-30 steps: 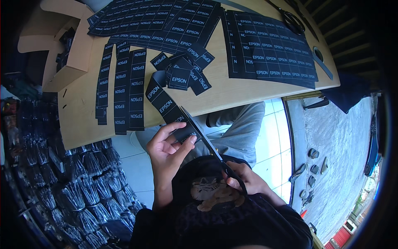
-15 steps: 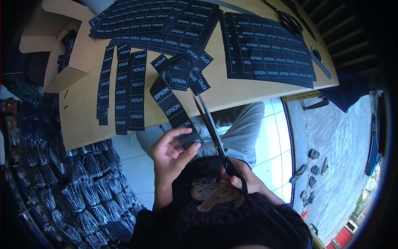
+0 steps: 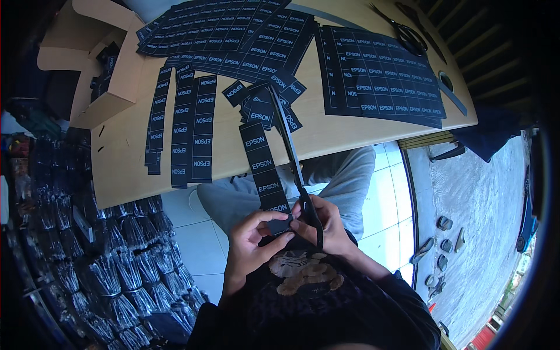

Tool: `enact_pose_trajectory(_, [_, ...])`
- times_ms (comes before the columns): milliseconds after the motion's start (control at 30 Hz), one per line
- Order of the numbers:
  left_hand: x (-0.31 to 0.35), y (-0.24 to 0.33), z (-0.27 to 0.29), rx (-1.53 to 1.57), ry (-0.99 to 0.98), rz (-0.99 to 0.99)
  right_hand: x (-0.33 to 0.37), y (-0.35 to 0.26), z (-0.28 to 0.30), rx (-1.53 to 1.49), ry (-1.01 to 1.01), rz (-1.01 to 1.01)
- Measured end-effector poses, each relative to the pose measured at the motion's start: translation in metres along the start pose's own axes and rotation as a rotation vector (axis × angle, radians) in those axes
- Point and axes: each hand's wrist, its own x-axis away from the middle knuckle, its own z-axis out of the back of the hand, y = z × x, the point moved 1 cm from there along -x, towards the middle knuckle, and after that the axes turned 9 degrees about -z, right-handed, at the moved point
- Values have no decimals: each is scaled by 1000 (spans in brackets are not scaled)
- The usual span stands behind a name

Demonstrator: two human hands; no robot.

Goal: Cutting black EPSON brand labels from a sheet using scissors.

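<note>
My left hand point(image 3: 255, 242) pinches the lower end of a black label strip point(image 3: 265, 175), printed in white and divided into rectangles. The strip stands up toward the table. In my right hand point(image 3: 328, 226) is a pair of scissors point(image 3: 294, 160), its blades pointing away from me and nearly together, just right of the strip. The right thumb and fingertips meet the strip's lower right edge, close to the left fingers. Past the strip's far end lies a loose pile of small cut labels point(image 3: 259, 118) on the table, partly behind the blades.
The wooden table point(image 3: 233, 154) holds uncut strips point(image 3: 182, 131), label sheets point(image 3: 385, 76) and more sheets point(image 3: 204, 26). An open cardboard box point(image 3: 125, 81) with labels inside stands left. Spare scissors point(image 3: 411, 38) lie far right. Plastic-wrapped bundles point(image 3: 125, 268) cover the left floor.
The strip has turned more upright and come nearer my body with my left hand. My right hand has moved up and left to touch it, and the scissor blades have closed together.
</note>
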Motion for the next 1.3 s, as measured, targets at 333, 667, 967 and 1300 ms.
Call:
enact_pose_trajectory(333, [-37, -5, 13, 164, 351, -92, 14, 2, 2, 96, -93, -21])
enact_pose_trajectory(667, [-41, 7, 19, -206, 433, -231, 35, 12, 18, 141, -134, 45])
enact_pose_trajectory(967, [-33, 0, 22, -291, 518, -299, 35, 12, 18, 191, -122, 118])
enact_pose_trajectory(1300, [-38, 33, 7, 11, 534, -371, 40, 16, 36, 392, -183, 162])
